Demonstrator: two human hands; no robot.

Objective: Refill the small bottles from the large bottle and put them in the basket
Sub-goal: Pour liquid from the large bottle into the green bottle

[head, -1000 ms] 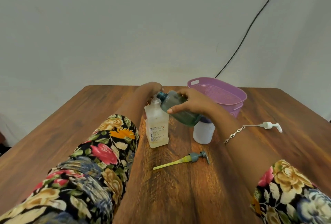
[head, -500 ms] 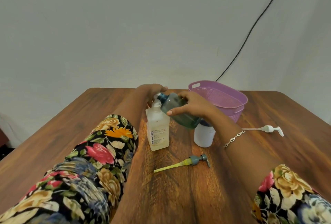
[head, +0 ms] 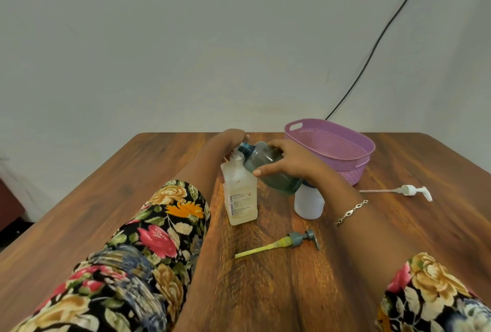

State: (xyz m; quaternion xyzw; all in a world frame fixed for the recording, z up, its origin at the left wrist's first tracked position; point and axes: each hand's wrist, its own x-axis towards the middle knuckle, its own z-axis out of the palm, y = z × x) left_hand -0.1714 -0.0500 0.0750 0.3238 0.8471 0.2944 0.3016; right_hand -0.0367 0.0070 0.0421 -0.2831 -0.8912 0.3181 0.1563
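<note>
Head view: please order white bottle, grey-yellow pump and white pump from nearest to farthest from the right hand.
1. white bottle, just below the right hand.
2. grey-yellow pump, nearer the person.
3. white pump, far right.

Both forearms stretch forward, bare from the elbow. The left hand [head: 229, 140] curls round the neck of the pale bottle [head: 240, 199]. The right hand [head: 289, 163] grips the tilted teal bottle [head: 268, 172] from above, thumb nearest.

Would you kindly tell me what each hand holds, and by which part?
The right hand grips the tilted teal bottle around its body. The left hand is at the neck of the clear labelled bottle; its grip is hidden.
</note>
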